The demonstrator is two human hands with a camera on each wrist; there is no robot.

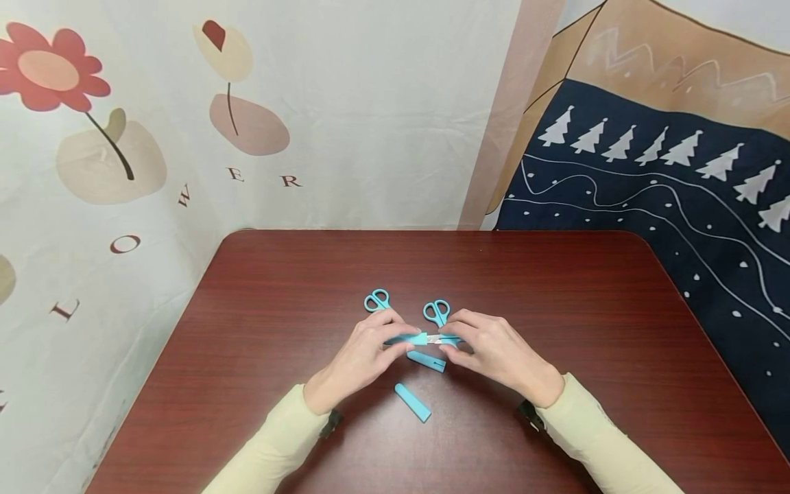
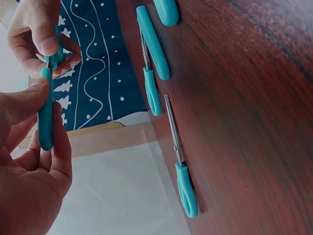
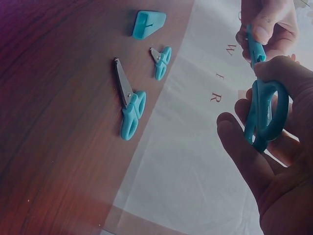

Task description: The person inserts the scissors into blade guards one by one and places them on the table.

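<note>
Between thumb and fingers, my left hand point(image 1: 364, 346) pinches a turquoise scissors sheath point(image 2: 45, 120). My right hand point(image 1: 494, 346) holds a pair of scissors point(image 3: 282, 112) by its turquoise handles. Its blades point left, with the tips at the sheath's mouth and a short stretch of metal showing between the hands. Both things are held above the table. Beyond the hands lie two more uncovered scissors, one at the left point(image 1: 377, 300) and one at the right point(image 1: 437, 312). Nearer me are two loose sheaths, an upper one point(image 1: 427, 361) and a lower one point(image 1: 413, 403).
The reddish-brown wooden table point(image 1: 278, 274) has rounded far corners. Behind it hangs a pale cloth point(image 1: 370, 137) with flowers and letters. A dark blue cloth point(image 1: 617, 185) with white trees hangs at the right.
</note>
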